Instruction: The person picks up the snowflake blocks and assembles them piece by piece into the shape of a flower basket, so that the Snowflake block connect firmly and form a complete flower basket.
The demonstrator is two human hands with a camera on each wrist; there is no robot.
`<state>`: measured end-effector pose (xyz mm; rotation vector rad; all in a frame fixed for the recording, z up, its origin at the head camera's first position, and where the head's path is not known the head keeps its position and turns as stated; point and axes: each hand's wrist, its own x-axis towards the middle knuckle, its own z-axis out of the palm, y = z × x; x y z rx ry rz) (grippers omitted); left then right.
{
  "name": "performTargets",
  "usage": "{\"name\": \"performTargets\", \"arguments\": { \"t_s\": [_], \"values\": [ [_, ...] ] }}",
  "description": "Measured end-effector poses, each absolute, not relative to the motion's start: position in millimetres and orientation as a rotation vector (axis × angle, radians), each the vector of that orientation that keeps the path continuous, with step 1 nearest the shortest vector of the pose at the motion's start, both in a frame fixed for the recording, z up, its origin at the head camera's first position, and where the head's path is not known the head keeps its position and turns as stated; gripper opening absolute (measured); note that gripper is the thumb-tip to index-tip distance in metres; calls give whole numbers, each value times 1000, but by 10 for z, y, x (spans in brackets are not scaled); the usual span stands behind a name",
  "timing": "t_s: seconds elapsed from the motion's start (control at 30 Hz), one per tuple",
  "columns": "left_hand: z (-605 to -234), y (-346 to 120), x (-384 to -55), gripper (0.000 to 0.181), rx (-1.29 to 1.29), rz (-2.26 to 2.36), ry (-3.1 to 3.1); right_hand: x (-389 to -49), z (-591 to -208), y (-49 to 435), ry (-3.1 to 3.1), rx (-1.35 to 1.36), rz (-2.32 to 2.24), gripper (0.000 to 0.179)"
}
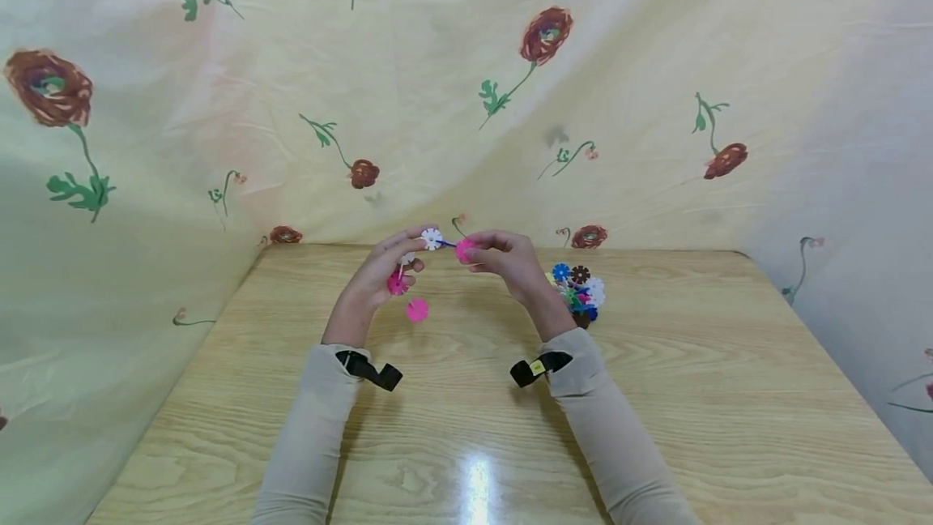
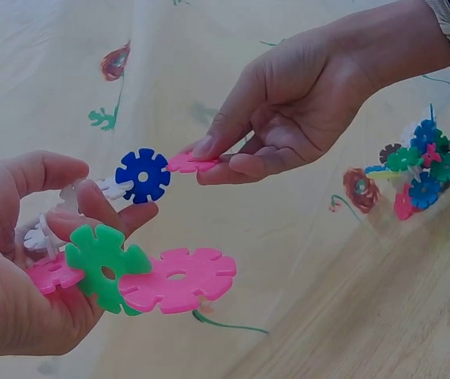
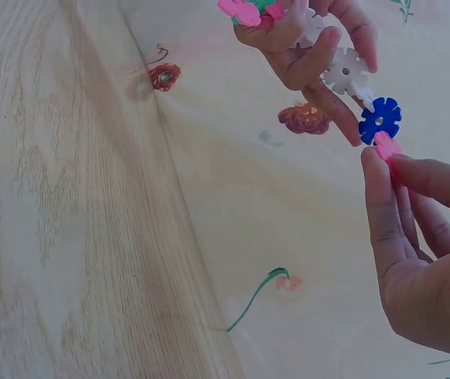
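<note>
A chain of notched plastic snowflake discs hangs in my left hand [image 1: 375,278], whose fingers curl round its white discs [image 3: 337,80]. From the lower end of the chain a green disc [image 2: 91,257] and a pink disc [image 2: 213,276] stick out past the palm. At the upper end, a blue disc [image 2: 155,188] joins a white one beyond the left fingertips. My right hand [image 1: 513,266] pinches another pink disc [image 2: 185,164] between thumb and fingers, its edge right at the blue disc's rim. Both hands are raised over the far part of the table.
To the right, behind my right forearm, lies a heap of mixed-colour discs [image 1: 594,294] on the wooden table [image 1: 692,395]. A flower-printed cloth [image 1: 437,104] hangs along the table's far edge and both sides. Black straps [image 1: 372,369] circle the wrists.
</note>
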<state>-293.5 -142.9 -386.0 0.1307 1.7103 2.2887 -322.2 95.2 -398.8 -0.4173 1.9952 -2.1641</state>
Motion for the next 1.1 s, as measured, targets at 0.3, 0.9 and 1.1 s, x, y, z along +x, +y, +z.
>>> {"name": "performTargets", "arguments": {
  "t_s": [0.3, 0.9, 1.1],
  "values": [
    [-3850, -1406, -2959, 43, 111, 2256, 1720, -3226, -3961, 928, 1992, -443, -2191, 25],
    [-3763, -1386, -2982, 58, 31, 2163, 1813, -3242, -3900, 839, 1998, -461, -2274, 26],
    [-3779, -1405, -2993, 56, 32, 2162, 1817, -3241, -3892, 840, 1991, -398, -2177, 26]
  ]
}}
